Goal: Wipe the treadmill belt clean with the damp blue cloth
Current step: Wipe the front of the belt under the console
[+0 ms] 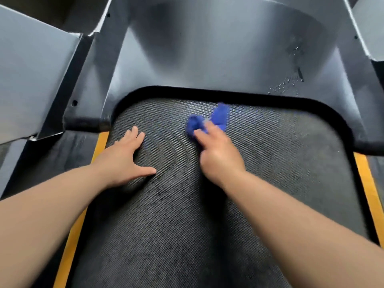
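Observation:
The dark textured treadmill belt [176, 215] fills the lower middle of the head view. A crumpled blue cloth [209, 119] lies on the belt near its front end, blurred by motion. My right hand [218, 154] holds the cloth at its near edge, fingers curled over it and pressing it onto the belt. My left hand [124, 156] rests flat on the belt's left part, fingers straight and spread, holding nothing.
The grey motor cover [207, 55] rises just beyond the cloth, with water droplets [284, 86] on its right side. Yellow stripes [367, 190] run along both side rails. A grey upright panel [31, 75] stands at the left.

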A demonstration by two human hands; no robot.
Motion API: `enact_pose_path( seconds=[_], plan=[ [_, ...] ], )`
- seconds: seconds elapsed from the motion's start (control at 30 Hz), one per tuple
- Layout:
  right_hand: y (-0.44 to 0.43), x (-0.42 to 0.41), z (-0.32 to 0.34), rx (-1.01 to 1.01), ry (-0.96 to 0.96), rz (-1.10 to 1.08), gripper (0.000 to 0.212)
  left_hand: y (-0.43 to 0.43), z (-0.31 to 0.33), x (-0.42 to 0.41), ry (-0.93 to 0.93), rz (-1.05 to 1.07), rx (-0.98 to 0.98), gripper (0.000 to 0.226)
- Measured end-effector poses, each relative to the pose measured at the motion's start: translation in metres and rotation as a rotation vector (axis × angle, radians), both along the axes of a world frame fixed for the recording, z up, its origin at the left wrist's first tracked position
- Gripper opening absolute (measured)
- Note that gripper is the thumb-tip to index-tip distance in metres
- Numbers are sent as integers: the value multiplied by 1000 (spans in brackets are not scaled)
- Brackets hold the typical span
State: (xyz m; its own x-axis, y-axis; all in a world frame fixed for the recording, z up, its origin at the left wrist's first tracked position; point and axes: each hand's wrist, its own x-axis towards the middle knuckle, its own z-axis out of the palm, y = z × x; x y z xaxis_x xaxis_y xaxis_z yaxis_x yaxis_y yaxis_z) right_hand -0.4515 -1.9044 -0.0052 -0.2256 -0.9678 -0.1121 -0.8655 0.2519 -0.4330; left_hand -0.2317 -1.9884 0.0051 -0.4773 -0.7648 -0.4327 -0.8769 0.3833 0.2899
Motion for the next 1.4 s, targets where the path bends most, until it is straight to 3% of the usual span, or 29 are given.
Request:
enact_pose_path(
  seconds=[0.1, 0.17, 0.23, 0.33, 0.4, 0.5, 0.63, 0.7, 0.83, 0.97, 1.07, 1.1, 1.17, 1.23, 1.4],
  plan=[
    [0, 26, 5, 26, 20, 433, 52, 3, 1, -1, -6, 12, -23, 104],
    [0, -7, 2, -47, 126, 419, 51, 4, 0, -1, -11, 18, -31, 101],
    [11, -61, -2, -53, 218, 132, 56, 5, 0, -2, -14, 20, -31, 99],
    [41, -127, 1, 36, 111, -496, 59, 8, -4, -7, -41, 50, -49, 94],
    [46, -118, 1, 88, 106, -554, 58, 14, -6, -15, -66, 64, -124, 90],
    [40, -65, -8, 5, 32, -245, 63, 31, -6, -36, 5, 2, -225, 81],
    [42, -28, -4, 25, 3, 326, 51, 48, -6, -68, 64, -117, -167, 77],
    [44, -59, -1, 27, 61, 370, 50, 49, -5, -77, 29, -135, -164, 77],
    [55, -141, 3, 168, 193, 96, 56, 55, 4, -80, -82, -133, -85, 78],
    [86, -139, 27, 402, 199, 513, 65, 66, 22, -90, -195, -133, 34, 81],
    [124, -133, 29, 334, 146, 739, 62, 77, 31, -116, -231, -157, 86, 88],
    [128, -140, 22, 262, 152, 697, 60, 80, 31, -128, -231, -195, 71, 92],
    [119, -166, 11, 128, 136, 404, 52, 79, 31, -156, -225, -286, 22, 101],
    [93, -194, 5, 114, 209, 205, 47, 70, 29, -188, -212, -349, -29, 109],
    [66, -204, 6, 78, 311, -184, 43, 58, 20, -242, -191, -240, 61, 124]
  ],
)
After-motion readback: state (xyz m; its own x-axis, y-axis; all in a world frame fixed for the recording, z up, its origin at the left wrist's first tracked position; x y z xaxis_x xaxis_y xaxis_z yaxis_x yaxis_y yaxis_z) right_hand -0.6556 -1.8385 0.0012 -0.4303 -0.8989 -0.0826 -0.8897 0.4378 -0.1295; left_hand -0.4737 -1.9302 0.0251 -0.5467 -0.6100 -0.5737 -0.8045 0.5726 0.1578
